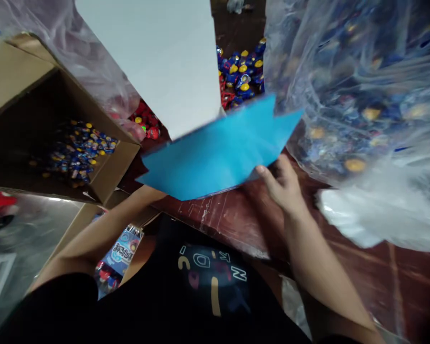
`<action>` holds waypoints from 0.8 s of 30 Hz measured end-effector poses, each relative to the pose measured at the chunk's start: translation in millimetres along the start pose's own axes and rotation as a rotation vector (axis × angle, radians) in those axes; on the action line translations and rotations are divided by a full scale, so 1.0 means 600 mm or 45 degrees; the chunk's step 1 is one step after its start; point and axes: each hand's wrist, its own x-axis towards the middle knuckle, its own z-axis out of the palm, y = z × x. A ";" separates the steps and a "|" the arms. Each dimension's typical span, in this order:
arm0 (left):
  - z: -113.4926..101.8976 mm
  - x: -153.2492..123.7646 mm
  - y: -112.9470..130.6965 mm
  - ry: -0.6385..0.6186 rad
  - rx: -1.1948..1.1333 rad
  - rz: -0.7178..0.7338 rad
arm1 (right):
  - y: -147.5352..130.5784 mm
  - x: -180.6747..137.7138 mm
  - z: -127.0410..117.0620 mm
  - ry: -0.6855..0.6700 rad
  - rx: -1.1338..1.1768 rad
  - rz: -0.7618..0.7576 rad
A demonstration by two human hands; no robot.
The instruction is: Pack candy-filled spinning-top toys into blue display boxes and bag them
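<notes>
A large cardboard piece is in front of me, with a blue notched flap facing me and a white panel stretching away behind it. My right hand grips the flap's lower right edge, thumb on the blue face and fingers partly hidden behind. My left wrist reaches under the flap's left end; the fingers of that hand are covered by the card. The flap is slightly blurred.
An open brown carton on the left holds many small blue and yellow wrapped pieces. More blue pieces and red pieces lie on the dark red table. A clear plastic bag of them fills the right. A printed packet sits low left.
</notes>
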 end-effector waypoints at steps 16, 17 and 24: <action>0.127 0.079 -0.085 -0.157 -0.543 -0.245 | 0.059 -0.005 0.140 -0.066 0.042 0.393; 0.119 0.093 -0.081 -0.174 -0.544 -0.263 | 0.055 0.004 0.141 -0.066 0.036 0.434; 0.049 0.227 0.016 0.190 0.068 0.376 | 0.044 0.030 0.137 -0.099 -0.034 0.599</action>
